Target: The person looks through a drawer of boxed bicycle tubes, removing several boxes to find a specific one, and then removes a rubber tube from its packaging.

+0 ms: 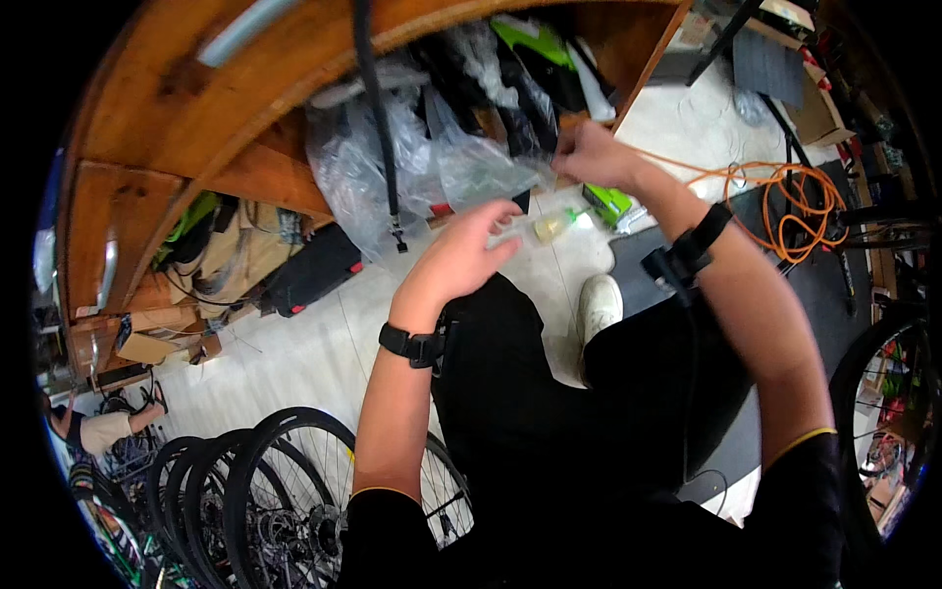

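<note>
My left hand (pixel 467 247) is at mid-picture, its fingers and thumb curved around the near end of a translucent plastic bottle (pixel 550 227). Yellowish contents show toward the bottle's green cap. My right hand (pixel 592 156) is up by the open wooden cabinet, fingers curled, beside the lower edge of a clear plastic bag (pixel 482 169). Blur hides whether those fingertips pinch anything. More clear bags and black parts fill the cabinet opening. A bright green box (pixel 608 205) lies on the floor below my right wrist.
The wooden cabinet (pixel 243 166) curves across the top left, with a black strap (pixel 379 118) hanging before it. An orange hose (pixel 791 210) lies coiled at right. Several bicycle wheels (pixel 246 478) stand at lower left. A person (pixel 107 431) is at far left.
</note>
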A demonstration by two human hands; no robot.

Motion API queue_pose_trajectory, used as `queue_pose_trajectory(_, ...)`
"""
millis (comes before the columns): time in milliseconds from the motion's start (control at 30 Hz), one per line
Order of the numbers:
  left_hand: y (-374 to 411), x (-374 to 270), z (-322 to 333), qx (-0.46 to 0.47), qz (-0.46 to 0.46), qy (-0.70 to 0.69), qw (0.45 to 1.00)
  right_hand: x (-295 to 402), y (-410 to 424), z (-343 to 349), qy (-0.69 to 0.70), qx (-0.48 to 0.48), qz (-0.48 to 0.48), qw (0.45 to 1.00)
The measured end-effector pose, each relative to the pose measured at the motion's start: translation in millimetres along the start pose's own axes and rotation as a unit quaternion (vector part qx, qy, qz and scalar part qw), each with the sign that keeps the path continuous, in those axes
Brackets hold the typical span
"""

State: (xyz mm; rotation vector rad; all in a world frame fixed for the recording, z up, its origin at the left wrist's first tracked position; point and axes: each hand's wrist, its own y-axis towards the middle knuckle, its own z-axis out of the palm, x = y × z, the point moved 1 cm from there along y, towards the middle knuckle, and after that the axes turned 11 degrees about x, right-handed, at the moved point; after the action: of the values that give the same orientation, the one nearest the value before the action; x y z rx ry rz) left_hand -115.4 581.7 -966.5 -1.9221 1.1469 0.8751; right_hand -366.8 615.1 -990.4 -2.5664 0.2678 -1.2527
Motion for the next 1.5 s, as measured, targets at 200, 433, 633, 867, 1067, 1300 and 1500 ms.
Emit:
queue_pose_trajectory(200,18,66,23,-0.014,0.010,0.173,0.985,-1,-10,-10,0.062,0.100,-0.050,0.992)
queue_pose_trajectory(433,8,60,-32,-0.218,0.109,-0.347,0.906,-31,-26,11,0.290,0.238,-0.020,0.927)
queue_pose_trajectory(633,6,81,-48,-0.275,0.102,0.082,0.952,-40,-10,69,0.112,0.347,0.079,0.928)
queue_pose_trajectory(867,-6,101,-81,-0.260,0.093,0.510,0.815,-37,61,131,0.117,0.342,0.097,0.927)
queue_pose_trajectory(1067,-24,113,-92,-0.245,0.079,0.465,0.847,-25,120,227,0.173,0.253,0.110,0.945)
queue_pose_trajectory(1300,-28,105,-75,-0.288,0.081,0.407,0.863,4,150,288,0.309,0.084,-0.074,0.945)
queue_pose_trajectory(1500,-33,124,-77,-0.328,0.056,0.470,0.818,72,134,280,0.144,0.111,-0.101,0.978)
